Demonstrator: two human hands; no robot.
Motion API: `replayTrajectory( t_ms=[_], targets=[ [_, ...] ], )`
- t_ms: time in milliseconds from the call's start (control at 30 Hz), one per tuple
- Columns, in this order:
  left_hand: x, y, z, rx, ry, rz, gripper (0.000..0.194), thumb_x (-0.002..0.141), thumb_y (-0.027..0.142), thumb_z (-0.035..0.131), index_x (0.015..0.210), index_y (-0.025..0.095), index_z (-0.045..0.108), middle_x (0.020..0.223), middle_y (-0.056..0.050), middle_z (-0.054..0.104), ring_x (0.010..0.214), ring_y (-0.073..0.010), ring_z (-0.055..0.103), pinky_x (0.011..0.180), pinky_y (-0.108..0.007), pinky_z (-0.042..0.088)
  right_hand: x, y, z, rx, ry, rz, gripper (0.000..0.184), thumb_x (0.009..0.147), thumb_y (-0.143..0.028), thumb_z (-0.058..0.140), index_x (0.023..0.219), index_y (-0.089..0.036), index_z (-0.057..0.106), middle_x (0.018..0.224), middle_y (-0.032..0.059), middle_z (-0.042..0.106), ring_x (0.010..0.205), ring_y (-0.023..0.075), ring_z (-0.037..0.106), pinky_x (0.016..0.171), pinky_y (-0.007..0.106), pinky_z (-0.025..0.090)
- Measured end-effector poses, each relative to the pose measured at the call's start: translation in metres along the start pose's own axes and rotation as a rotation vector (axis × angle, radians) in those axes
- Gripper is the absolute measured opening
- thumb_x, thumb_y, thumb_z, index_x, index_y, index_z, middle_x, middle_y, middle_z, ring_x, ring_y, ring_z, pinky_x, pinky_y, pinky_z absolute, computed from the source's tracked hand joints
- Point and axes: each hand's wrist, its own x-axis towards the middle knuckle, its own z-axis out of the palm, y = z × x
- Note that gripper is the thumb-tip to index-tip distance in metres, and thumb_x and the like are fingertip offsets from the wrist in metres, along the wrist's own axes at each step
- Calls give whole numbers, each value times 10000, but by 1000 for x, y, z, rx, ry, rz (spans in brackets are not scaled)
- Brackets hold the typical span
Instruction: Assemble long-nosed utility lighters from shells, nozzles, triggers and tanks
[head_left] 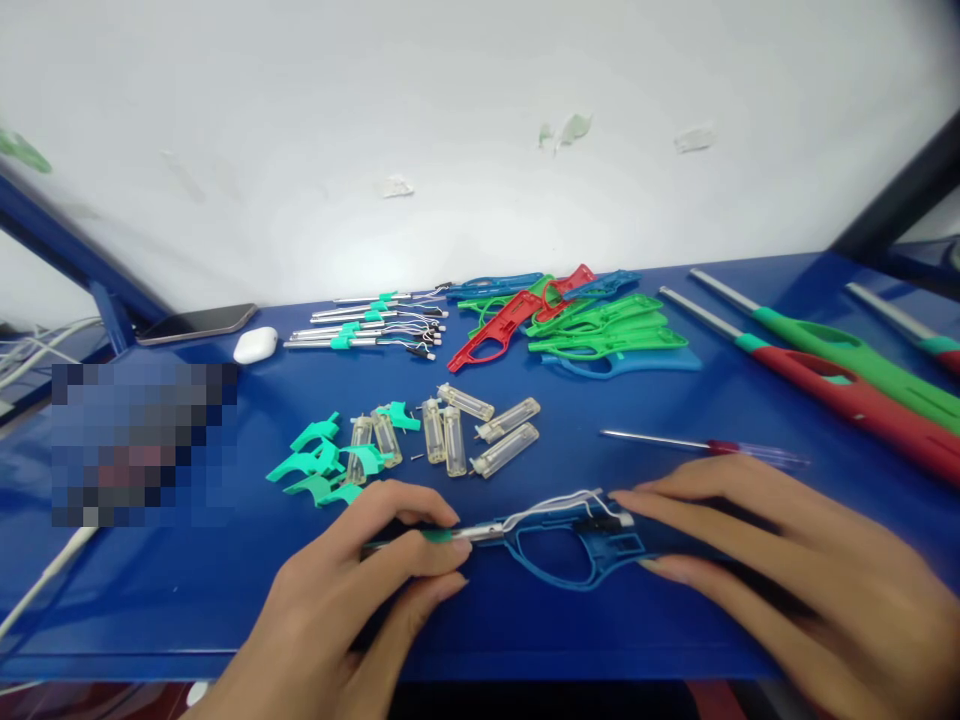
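Note:
My left hand [360, 580] pinches a metal lighter tube [489, 531] near its green collar [437, 536], between thumb and fingers. The tube lies at the front end of a blue lighter handle half [616, 548], which has an open trigger loop. White wires [551, 502] run back from the tube over the shell to a small black part [602, 523]. At the shell's rear end, my right hand [795, 570] grips it between thumb and fingertips. The shell's tail is hidden by that hand. Just behind the right hand lies a screwdriver [724, 448] with a clear purple handle.
Behind my hands lie teal triggers [319, 462] and clear fuel tanks [454, 440]. Further back are wired lighter tubes [352, 332] and loose handle halves [607, 325]. Long lighters [847, 385] lie right; a phone [199, 322], white earbud case [256, 345] and pixelated patch are left.

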Motion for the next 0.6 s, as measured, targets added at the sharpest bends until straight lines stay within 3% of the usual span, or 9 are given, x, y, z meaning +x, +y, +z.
replayTrajectory(
  t_ms=[100,200,300,467,600],
  targets=[
    [7,2,-3,-38,35,48,291,1104,101,577,1047,322,757,1089,50,760,863,-66,792,790,-109,611,-2,0,-1,5,8,8,364,1138,-335,570,1480,-414,669,1413,-13,760,1209,255,797,1098,407,674],
    [15,4,-6,-43,75,75,309,1077,70,596,1029,315,777,1019,68,766,837,-54,796,802,-85,610,-3,-1,-2,12,12,12,373,1136,-350,578,1487,-426,680,1399,-12,771,1195,265,806,1081,429,687],
    [15,3,-5,-11,79,79,277,1104,125,622,1127,326,810,1031,61,756,838,-58,785,833,-92,615,-1,0,-1,24,22,10,399,1136,-367,583,1513,-451,681,1391,-15,786,1187,282,814,1028,449,710],
    [4,-3,1,118,37,111,276,1174,281,598,1372,356,775,1190,-5,723,946,-112,773,859,-176,632,1,0,0,22,4,14,376,1141,-349,570,1483,-416,712,1396,3,786,1196,277,814,1104,458,687],
    [3,-3,3,214,48,194,442,1147,99,483,1379,355,759,1099,4,692,891,-94,721,784,-166,580,0,-1,-1,12,-26,6,372,1154,-332,536,1491,-393,683,1426,5,764,1241,252,796,1164,442,656]
  ],
)
